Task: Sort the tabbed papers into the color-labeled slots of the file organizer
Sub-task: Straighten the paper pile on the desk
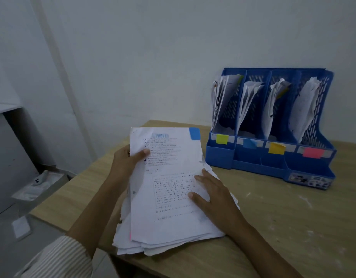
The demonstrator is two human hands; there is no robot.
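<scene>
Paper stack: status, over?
Left hand grips stack edge, right hand flat on top. Top sheet's blue tab matches blue label, second slot of organizer. Path clear.

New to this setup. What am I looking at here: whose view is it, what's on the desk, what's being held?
There is no robot here. A person wears one wide-angle camera on the head, looking forward and down, so this single picture is their own view of their two bare hands.

On the wooden desk stands a blue file organizer with four slots, each already holding papers. Sticky labels on its front run, from the left, yellow-green, blue, yellow and pink.

The left hand holds the left edge of a stack of papers, thumb on top. The right hand lies flat on the stack's right side. The stack's near end rests on the desk. The top sheet carries a blue tab at its upper right corner, so it probably belongs in the blue-labeled slot.
</scene>
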